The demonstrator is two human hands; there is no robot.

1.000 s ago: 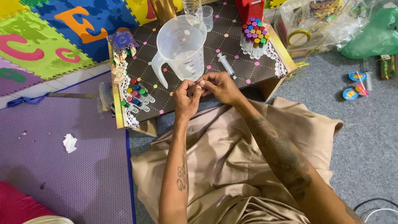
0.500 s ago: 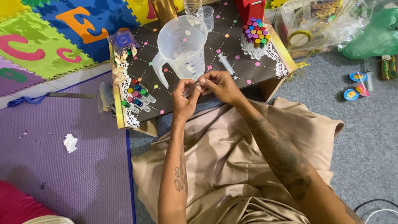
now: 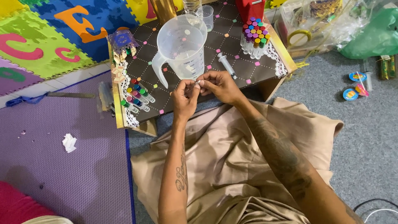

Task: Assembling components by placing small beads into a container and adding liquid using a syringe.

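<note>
My left hand (image 3: 185, 98) and my right hand (image 3: 219, 84) meet at the near edge of a low table with a brown dotted cloth (image 3: 232, 54). Between their fingertips they pinch one small clear tube (image 3: 197, 83), which the fingers mostly hide. Just beyond the hands stands a clear plastic measuring jug (image 3: 182, 45) with a little liquid in it. A syringe (image 3: 226, 65) lies on the cloth to the right of the jug. Several small tubes with coloured caps (image 3: 137, 98) lie on the cloth to the left of my left hand.
A cluster of upright colour-capped tubes (image 3: 254, 36) stands at the table's far right. A clear cup (image 3: 207, 17) sits behind the jug. Foam letter mats (image 3: 49, 37) and a purple mat (image 3: 62, 166) cover the floor on the left, with a crumpled tissue (image 3: 69, 142). Plastic bags (image 3: 331, 25) lie right.
Both hands have stayed together at the table's edge, with only small finger movements on the tube. Nothing else has moved.
</note>
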